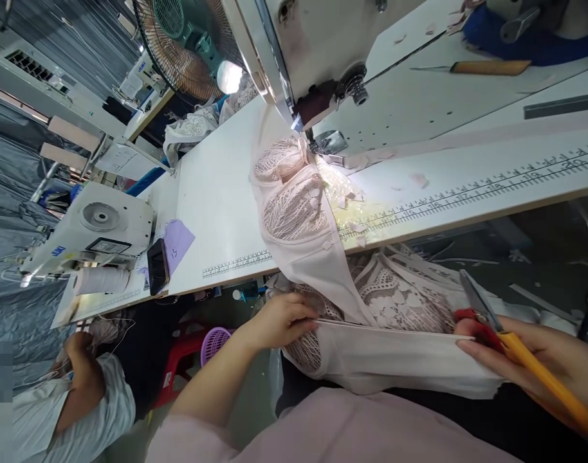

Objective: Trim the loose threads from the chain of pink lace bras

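The left hand (287, 319) curls its fingers around one end of a pale pink band (390, 355); the right hand (545, 360) pinches the other end and also grips yellow-handled scissors (520, 352). The band looks smooth, stretched over the lap (482, 417). Above, a pale pink bra (296, 212) with lace cups drapes over the tabletop (217, 199) edge, reaching the machine (323, 51).

Sewing machine head (323, 51), 12 o'clock: top cut off by the upper edge. Fan (197, 42), 11 o'clock: top cropped. Paper sheet (125, 161), 10 o'clock: text too small to read. Co-worker (103, 392), 8 o'clock: partly masked by pixelation. Right hand (525, 360), 4 o'clock: partly covered by scissors (494, 331). Lace (400, 292), 4 o'clock: lower portion hidden behind bra band (395, 360).
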The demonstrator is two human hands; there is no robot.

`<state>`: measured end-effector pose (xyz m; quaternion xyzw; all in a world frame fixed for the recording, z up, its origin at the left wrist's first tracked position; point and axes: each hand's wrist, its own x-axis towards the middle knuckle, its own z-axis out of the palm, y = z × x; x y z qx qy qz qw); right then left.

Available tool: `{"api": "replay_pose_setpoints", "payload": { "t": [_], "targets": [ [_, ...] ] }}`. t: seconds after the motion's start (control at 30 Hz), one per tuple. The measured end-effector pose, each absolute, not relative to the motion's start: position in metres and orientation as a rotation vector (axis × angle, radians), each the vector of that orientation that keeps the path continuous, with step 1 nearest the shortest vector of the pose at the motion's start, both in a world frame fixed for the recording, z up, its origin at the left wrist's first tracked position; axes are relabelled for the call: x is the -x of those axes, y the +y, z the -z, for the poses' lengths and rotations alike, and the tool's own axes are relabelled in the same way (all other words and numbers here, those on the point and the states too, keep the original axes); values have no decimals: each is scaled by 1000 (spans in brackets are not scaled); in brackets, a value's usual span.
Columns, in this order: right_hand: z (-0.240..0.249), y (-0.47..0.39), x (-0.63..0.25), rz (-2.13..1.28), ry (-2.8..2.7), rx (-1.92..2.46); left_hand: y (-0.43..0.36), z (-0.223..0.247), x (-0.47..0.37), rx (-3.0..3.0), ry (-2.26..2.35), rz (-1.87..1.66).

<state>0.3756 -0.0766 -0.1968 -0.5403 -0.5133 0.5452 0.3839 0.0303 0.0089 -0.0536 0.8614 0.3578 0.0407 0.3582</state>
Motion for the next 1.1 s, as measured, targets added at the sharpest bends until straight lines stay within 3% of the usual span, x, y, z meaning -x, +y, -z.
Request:
{"api": "replay_pose_setpoints", "payload": {
  "t": [0.13,0.3,0.57,0.73,0.93,1.1],
  "targets": [
    [155,-60,-363,-1666,-1033,1373,13,49,-32,-2094,939,-90],
    [122,-49,-356,-1599,-1230,1423,20,41,-40,-2030,1056,8],
    [117,-46,-358,-1416,-1451,1387,24,40,-56,-2127,1180,175],
    [119,-45,-355,-1269,-1550,1366,11,27,-64,-2493,1356,417],
    [115,-46,-355,-1198,-1657,1311,-7,16,-119,-2587,917,-202],
    [115,-49,-355,-1148,-1700,1310,7,38,-176,-2398,866,26]
  ]
}}
